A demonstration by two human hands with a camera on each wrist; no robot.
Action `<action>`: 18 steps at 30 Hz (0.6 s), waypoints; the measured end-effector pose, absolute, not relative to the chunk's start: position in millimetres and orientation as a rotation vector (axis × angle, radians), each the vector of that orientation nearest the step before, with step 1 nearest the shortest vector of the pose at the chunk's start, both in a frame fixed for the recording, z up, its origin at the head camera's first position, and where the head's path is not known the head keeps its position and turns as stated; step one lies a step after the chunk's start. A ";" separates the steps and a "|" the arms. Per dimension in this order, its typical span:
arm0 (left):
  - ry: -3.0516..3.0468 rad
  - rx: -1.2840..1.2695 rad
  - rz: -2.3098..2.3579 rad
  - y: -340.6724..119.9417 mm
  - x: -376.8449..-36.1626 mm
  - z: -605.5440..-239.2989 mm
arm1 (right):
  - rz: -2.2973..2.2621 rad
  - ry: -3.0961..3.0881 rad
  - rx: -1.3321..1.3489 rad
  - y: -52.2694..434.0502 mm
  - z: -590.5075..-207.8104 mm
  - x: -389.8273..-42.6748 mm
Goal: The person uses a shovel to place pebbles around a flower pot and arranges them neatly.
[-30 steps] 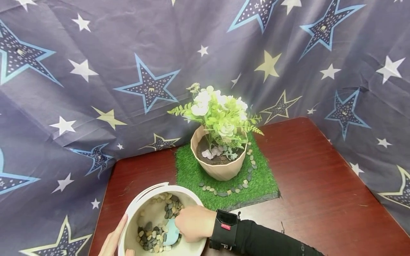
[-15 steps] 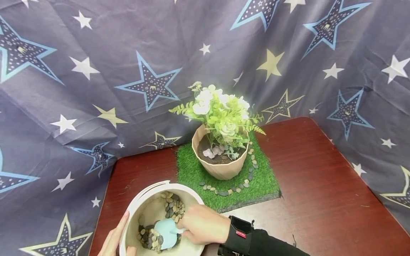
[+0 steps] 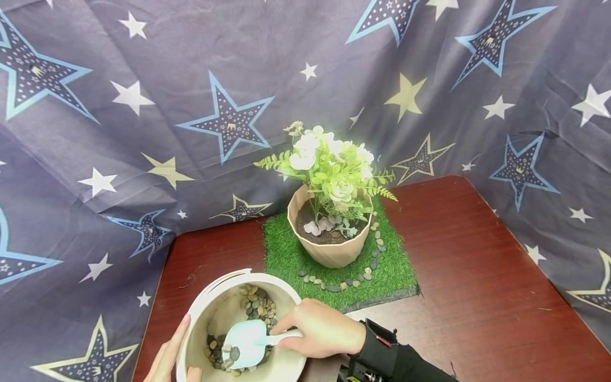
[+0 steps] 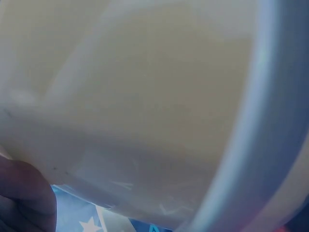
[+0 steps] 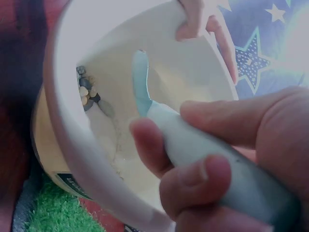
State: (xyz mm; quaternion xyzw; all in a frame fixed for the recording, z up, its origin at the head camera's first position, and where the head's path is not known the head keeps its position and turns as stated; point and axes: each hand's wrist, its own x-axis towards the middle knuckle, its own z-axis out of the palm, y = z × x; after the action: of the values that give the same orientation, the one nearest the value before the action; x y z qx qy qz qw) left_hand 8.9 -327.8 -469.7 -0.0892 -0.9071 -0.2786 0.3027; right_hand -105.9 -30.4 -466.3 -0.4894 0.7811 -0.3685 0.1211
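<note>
A white bucket [image 3: 224,313] stands at the table's front left, tilted toward me, with grey and tan pebbles [image 3: 260,305] inside. My left hand [image 3: 167,356] grips its left rim, thumb inside and fingers along the outer wall. My right hand [image 3: 329,330] holds a pale blue toy shovel [image 3: 247,337] by its handle, its blade over the bucket's inside. A few pebbles lie on the blade's front edge. In the right wrist view, fingers and thumb wrap the shovel handle [image 5: 193,145]. Mostly the bucket wall [image 4: 145,96] fills the left wrist view.
Behind the bucket, a beige pot [image 3: 334,252] of white flowers [image 3: 307,151] and greenery stands on a square of artificial grass [image 3: 281,249]. A curved row of pebbles [image 3: 334,288] lines the grass in front of the pot. A starry cloth [image 3: 286,53] hangs behind the reddish-brown table [image 3: 468,254].
The shovel blade has risen from among the pebbles and now shows whole, with a few pebbles on it. My right hand has drawn back to the right. The left hand stays on the rim.
</note>
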 end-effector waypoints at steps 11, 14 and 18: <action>-2.413 -0.085 -0.841 -341.9 12.9 -477.9 | -1.177 2.239 -1.373 -5.4 -454.4 -109.8; -2.371 -0.097 -1.245 -363.0 17.2 -490.3 | -1.194 2.318 -1.342 11.4 -445.7 -105.6; -2.248 -0.011 -1.597 -395.4 20.2 -510.3 | -1.245 2.395 -1.281 39.2 -437.7 -100.6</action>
State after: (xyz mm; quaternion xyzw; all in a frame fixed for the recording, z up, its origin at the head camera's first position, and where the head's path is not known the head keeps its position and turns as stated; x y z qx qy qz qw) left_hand 20.2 -395.4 -510.3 -0.0040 -0.8002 -0.5685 0.1908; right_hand -100.6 39.2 -437.7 -0.4275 0.7992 -0.4154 0.0769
